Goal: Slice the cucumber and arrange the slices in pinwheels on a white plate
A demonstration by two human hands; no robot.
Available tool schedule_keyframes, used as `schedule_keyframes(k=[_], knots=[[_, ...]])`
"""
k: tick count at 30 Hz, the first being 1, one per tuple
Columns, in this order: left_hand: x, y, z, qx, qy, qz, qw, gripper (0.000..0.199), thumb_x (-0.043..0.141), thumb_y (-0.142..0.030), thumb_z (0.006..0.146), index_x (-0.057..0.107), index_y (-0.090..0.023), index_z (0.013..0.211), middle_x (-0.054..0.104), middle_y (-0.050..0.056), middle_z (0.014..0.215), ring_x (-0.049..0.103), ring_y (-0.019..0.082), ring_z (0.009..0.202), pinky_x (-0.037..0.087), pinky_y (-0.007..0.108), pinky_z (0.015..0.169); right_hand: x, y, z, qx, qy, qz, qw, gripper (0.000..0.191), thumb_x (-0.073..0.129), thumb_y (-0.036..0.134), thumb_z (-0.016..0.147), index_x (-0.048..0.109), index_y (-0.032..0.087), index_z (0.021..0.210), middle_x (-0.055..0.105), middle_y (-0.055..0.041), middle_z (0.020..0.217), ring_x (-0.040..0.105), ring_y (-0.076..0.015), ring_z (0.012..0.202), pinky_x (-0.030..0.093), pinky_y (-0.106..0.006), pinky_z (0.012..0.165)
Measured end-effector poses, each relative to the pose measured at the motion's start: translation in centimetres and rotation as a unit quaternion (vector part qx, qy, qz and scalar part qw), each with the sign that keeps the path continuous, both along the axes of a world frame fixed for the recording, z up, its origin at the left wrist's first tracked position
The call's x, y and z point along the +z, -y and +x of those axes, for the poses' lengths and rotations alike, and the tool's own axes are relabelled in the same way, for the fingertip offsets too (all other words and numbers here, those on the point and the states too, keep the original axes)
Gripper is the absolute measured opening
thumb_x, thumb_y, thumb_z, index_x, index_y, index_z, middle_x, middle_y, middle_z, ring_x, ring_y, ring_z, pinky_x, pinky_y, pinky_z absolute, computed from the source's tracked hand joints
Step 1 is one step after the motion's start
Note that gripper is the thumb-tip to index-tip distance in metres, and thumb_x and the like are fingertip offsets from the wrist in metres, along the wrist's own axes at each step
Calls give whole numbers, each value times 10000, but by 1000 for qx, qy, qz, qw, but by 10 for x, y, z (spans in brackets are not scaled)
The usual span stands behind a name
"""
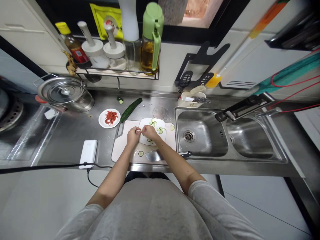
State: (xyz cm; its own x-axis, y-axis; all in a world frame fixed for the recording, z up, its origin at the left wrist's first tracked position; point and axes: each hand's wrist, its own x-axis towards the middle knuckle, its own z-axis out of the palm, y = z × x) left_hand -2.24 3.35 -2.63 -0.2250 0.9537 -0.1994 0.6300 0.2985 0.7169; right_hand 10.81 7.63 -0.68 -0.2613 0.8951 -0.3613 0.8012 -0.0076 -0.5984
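My left hand point(134, 136) and my right hand point(150, 132) meet over the left side of a white plate point(162, 137). Both are closed, fingertips pinching a small pale-green piece of cucumber point(141, 130), mostly covered by the fingers. Curved cucumber slices point(160, 129) are arranged on the plate in pinwheel shapes. Under it lies a pale cutting board point(122, 146). A round cucumber slice point(141, 153) rests on the board near its front edge. Beside that slice, a knife point(153, 155) lies flat beneath my right forearm, its black handle towards the sink.
Behind the board lie a whole cucumber point(131, 110) and a small plate point(102, 120) of red bits. A white power bank point(88, 153) with a cable sits left. A double sink point(203, 133) adjoins the right side. A lidded pot point(82, 101) stands back left, below a bottle rack point(117, 71).
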Motion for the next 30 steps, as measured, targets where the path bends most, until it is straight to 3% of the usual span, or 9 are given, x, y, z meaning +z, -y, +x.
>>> schedule_keyframes(k=[10,30], knots=[[2,0,2,0,1,-4,1000,118,595,-269,769,631,-220,871,528,-21,678,496,141,648,334,243,608,5,-2,-1,4,32,-28,999,73,615,225,820,648,172,859,678,-59,898,577,-141,754,377,-213,622],[5,3,6,12,4,-4,1000,175,608,-273,784,542,-232,940,512,-43,659,500,139,630,322,237,616,2,5,-2,-5,61,-22,998,89,548,234,855,613,212,911,677,-50,920,603,-177,791,382,-236,601]])
